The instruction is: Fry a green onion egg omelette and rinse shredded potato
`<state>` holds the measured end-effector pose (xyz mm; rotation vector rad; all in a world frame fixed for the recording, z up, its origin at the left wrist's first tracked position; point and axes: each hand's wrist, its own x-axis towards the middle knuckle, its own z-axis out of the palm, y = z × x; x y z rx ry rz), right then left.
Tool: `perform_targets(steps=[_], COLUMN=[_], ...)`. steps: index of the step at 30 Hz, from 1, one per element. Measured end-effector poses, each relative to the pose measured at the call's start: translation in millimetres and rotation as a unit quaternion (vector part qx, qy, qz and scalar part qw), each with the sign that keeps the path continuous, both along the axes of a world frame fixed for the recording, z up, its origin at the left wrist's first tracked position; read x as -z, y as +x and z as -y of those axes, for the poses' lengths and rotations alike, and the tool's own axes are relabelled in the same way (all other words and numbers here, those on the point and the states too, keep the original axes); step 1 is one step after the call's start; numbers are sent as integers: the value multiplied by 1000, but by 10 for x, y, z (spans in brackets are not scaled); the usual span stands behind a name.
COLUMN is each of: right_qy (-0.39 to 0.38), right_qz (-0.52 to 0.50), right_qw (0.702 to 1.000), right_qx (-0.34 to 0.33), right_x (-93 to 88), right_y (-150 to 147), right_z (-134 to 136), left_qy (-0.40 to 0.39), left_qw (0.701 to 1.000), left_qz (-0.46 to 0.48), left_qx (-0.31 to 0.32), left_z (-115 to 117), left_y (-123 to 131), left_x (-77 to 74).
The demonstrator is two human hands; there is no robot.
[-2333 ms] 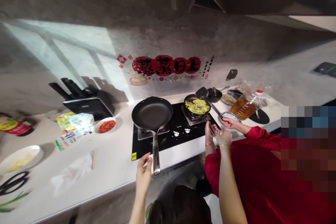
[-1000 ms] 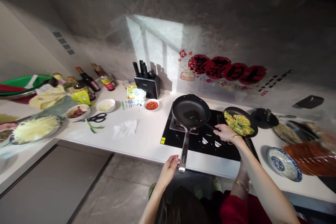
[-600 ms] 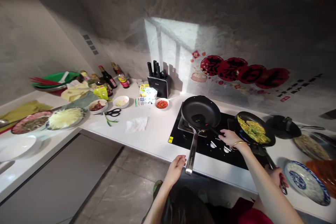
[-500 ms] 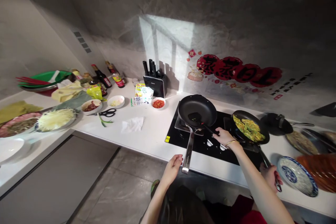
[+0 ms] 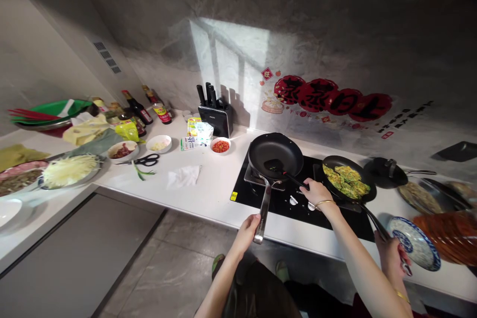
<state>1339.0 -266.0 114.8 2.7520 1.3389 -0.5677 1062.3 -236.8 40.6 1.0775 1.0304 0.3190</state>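
Note:
My left hand (image 5: 248,231) is closed on the steel handle of the left frying pan (image 5: 278,151), which sits on the black hob (image 5: 242,189). In my right hand (image 5: 316,193) is the black handle of a spatula (image 5: 275,168), its blade resting inside that pan. A few dark green bits lie by the blade; otherwise the pan's inside looks bare. To the right, a second pan (image 5: 368,179) holds yellow-green food (image 5: 346,181). Another person's hand (image 5: 393,256) grips that pan's handle.
Left along the counter stand a bowl of chopped red pepper (image 5: 220,146), a knife block (image 5: 216,118), scissors (image 5: 147,160), a white cloth (image 5: 184,176) and a plate of shredded vegetable (image 5: 70,170). A blue-and-white bowl (image 5: 413,243) is at the right.
My left hand has moved onto the pan handle and closed round it. My right hand keeps hold of the spatula. The whole view has shifted slightly.

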Motion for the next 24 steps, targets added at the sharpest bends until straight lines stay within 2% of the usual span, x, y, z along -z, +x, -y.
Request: perform_targets(steps=[5, 8, 13, 16, 19, 24], right_qy=[11, 15, 15, 15, 24, 30], right_qz=[3, 7, 20, 22, 18, 22], right_qw=[1000, 999, 1000, 1000, 999, 999], right_qx=[-21, -43, -15, 9, 11, -2], right_x=[-133, -159, -24, 46, 45, -89], right_y=[47, -2, -90, -48, 55, 183], right_z=[-44, -211, -678, -840, -830, -613], left_qy=[-13, -27, -21, -17, -24, -40], left_qw=[1000, 999, 999, 999, 999, 998], left_qz=[20, 27, 34, 36, 34, 41], left_qx=[-6, -7, 4, 8, -9, -28], left_z=[44, 61, 65, 69, 72, 60], left_y=[-61, -69, -48, -66, -99, -121], left_x=[100, 106, 33, 11, 22, 33])
